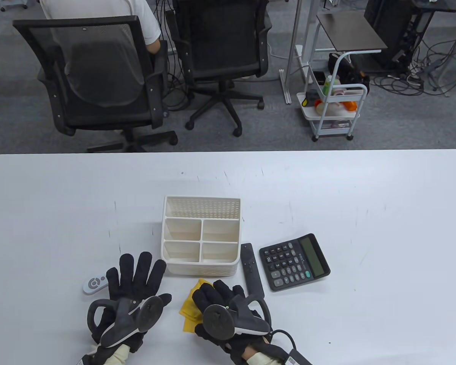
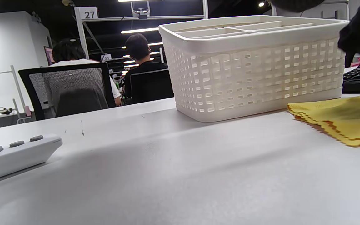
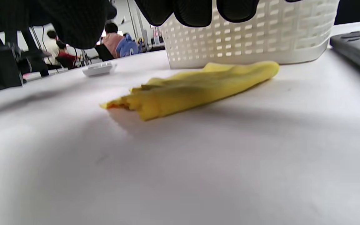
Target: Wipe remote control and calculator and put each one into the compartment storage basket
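Table [image 1: 364, 213]: white, carries all task items near the front centre.

Compartment storage basket [image 1: 200, 268]: cream, perforated walls, upright, five compartments (one long at the rear, four smaller in front), all empty in the table view. It stands just beyond both hands.

Calculator [image 1: 294, 261]: black, flat, keys up, right of the basket and apart from it, display end to the right and rotated slightly. Not yet wiped, not yet stowed.

Left hand [image 1: 131, 289]: flat on the table, fingers spread and straight, grip fully open, holds nothing. It lies between the small white remote [image 1: 95, 283] and the basket's front left corner.

Right hand [image 1: 222, 304]: palm down over the yellow cloth [image 1: 192, 308], fingers loosely bent. Right wrist view shows fingertips [image 3: 195, 12] hanging clear above the cloth, so grip is relaxed, nothing pinched yet.

Yellow cloth: folded, flat on the table just before the basket; only its left part shows past the hand.

Black remote control [image 1: 252, 270]: slim bar, long axis running front-to-back, beside the basket's right wall, between basket and calculator. Its near end sits just fwd-right of the right hand's fingers. Right hand is the nearer by far.

Est. step: cloth pickup, task at start. Next move likely calls for closing the right grip on the cloth, then a short reach fwd-right along the remote's long axis.
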